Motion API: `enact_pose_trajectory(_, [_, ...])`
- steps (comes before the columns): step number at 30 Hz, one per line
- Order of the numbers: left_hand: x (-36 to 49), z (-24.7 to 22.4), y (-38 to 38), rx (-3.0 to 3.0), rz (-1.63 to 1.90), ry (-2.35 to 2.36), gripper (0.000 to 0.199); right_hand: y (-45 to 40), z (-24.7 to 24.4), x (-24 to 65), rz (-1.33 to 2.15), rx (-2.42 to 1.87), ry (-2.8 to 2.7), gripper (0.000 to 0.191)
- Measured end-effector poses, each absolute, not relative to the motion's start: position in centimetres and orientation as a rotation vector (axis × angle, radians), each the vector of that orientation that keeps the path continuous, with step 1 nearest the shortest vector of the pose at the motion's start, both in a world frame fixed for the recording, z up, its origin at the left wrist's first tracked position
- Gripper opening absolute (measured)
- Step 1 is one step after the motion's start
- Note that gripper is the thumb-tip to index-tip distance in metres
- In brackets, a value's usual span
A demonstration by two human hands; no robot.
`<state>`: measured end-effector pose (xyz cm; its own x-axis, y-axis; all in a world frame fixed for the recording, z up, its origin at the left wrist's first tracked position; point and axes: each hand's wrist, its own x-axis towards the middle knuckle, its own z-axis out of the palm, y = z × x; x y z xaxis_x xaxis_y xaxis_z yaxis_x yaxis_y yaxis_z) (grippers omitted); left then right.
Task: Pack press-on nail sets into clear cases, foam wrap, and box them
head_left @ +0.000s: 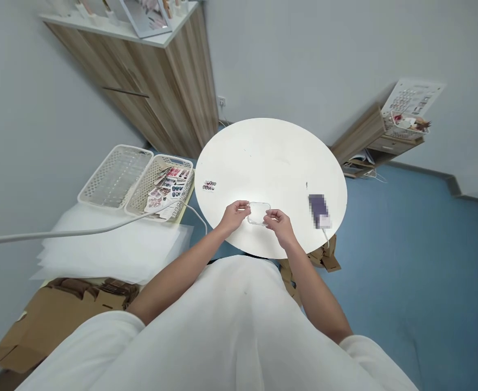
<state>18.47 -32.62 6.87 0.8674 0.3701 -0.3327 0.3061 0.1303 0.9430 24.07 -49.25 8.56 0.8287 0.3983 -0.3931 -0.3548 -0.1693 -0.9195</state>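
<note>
Between my hands is a small clear plastic case (258, 213), squarish with rounded corners, over the near part of the round white table (263, 152). My left hand (236, 215) pinches its left edge between thumb and fingers. On the opposite side, my right hand (279, 224) grips the right edge near the lower corner. The case looks see-through, and I cannot make out anything inside it. A small card with dark and pink nail-like pieces (209, 185) lies on the table to the left of my hands.
A dark blurred item (318, 209) with a white cable lies at the table's right. Left of the table are a basket of printed cards (169, 187), a basket of clear packs (114, 176), and white sheets (112, 244). A cabinet (141, 76) stands behind; cardboard (60, 320) lies lower left.
</note>
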Motion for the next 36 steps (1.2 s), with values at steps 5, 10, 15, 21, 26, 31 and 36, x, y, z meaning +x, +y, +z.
enact_pose_trajectory(5, [19.9, 7.3, -35.3, 1.812, 0.141, 0.573, 0.028, -51.6, 7.6, 25.9, 0.627, -1.63, 0.01, 0.032])
enact_pose_trajectory(10, [21.0, 7.0, -36.2, 1.762, 0.037, 0.657, 0.041, -53.0, 6.9, 27.3, 0.668, -1.621, 0.023, 0.033])
enact_pose_trajectory(15, [21.5, 5.5, -35.3, 1.599, -0.21, 0.532, 0.035, -53.6, 6.2, 27.6, 0.706, -1.573, 0.047, 0.033])
enact_pose_trajectory(21, [21.3, 5.3, -35.2, 1.653, -0.176, 0.426, 0.023, -53.3, 4.9, 26.7, 0.627, -1.648, 0.045, 0.033])
enact_pose_trajectory(26, [21.0, 5.4, -35.3, 1.689, -0.127, 0.38, 0.018, -52.6, 4.9, 26.3, 0.574, -1.661, 0.135, 0.04])
enact_pose_trajectory(31, [20.7, 4.7, -34.9, 1.593, -0.075, 0.456, 0.022, -52.1, 5.7, 26.2, 0.651, -1.464, 0.196, 0.038])
enact_pose_trajectory(36, [20.4, 4.6, -35.0, 1.515, 0.026, 0.455, 0.021, -51.6, 5.7, 25.7, 0.586, -1.533, 0.114, 0.033])
